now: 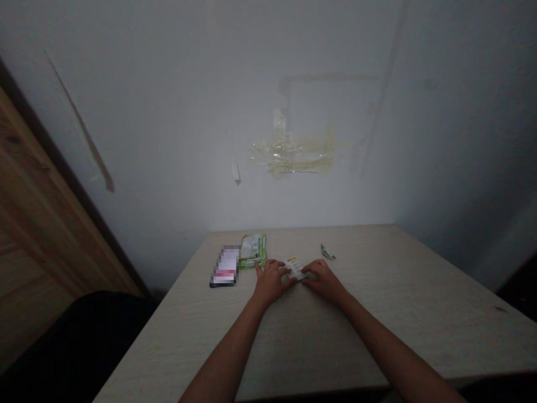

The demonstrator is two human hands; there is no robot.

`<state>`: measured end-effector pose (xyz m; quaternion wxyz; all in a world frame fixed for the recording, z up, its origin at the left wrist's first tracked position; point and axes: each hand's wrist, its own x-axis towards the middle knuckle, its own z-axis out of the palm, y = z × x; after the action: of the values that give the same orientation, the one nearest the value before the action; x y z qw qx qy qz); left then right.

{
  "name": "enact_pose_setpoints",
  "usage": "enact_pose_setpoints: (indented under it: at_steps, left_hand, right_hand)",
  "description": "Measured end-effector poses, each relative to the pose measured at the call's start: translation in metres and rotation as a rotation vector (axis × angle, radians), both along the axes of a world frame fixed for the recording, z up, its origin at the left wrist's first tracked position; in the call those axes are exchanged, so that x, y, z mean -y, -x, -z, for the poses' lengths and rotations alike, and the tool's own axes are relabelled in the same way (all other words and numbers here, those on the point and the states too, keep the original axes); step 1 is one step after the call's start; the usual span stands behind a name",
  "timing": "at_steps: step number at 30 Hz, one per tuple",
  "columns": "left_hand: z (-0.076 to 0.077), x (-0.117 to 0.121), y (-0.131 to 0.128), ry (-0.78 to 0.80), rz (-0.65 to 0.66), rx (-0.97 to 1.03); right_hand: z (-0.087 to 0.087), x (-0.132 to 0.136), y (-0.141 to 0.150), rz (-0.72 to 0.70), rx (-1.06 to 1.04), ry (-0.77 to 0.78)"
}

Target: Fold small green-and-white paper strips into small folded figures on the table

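Note:
A small white packet (296, 269) with printing and a yellow mark lies between my hands, low at the tabletop. My left hand (272, 282) has its fingertips and thumb closed at the packet's left side, partly covering it. On the other side, my right hand (322, 280) pinches the packet's right edge between thumb and fingers. Just beyond my left hand are green and white packets (253, 247), which overlap one another. A small crumpled green and white wrapper (328, 253) rests a little beyond my right hand.
Left of the green packets lies a phone (225, 267) with a blurred-out screen. The pale wooden table (419, 313) meets a grey wall (176, 112) bearing old tape (297, 157). A dark rounded object (79, 341) stands at the left, beside wooden boards (46, 184).

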<state>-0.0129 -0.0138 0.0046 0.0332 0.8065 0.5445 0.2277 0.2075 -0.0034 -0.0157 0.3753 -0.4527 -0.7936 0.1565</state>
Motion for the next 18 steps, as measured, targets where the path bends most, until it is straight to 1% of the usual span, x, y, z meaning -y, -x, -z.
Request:
enact_pose_setpoints:
  at_steps: [7, 13, 16, 18]
  left_hand:
    - [0.0015, -0.0006, -0.0013, -0.037, -0.007, -0.007]
    - [-0.0012, 0.0013, -0.0010, -0.026, 0.013, -0.026]
    - [0.0009, 0.0003, -0.0006, -0.014, 0.014, -0.030]
    - [0.0035, -0.0012, -0.0004, -0.013, -0.013, -0.036]
  right_hand:
    - [-0.0073, 0.0046, 0.0066, 0.009, 0.077, -0.066]
    - [-0.0012, 0.0000, 0.0070, 0.051, 0.079, -0.067]
    - [0.0007, -0.0016, 0.0065, 0.061, 0.084, -0.056]
    - [0.0003, -0.0014, 0.0066, 0.066, 0.103, -0.044]
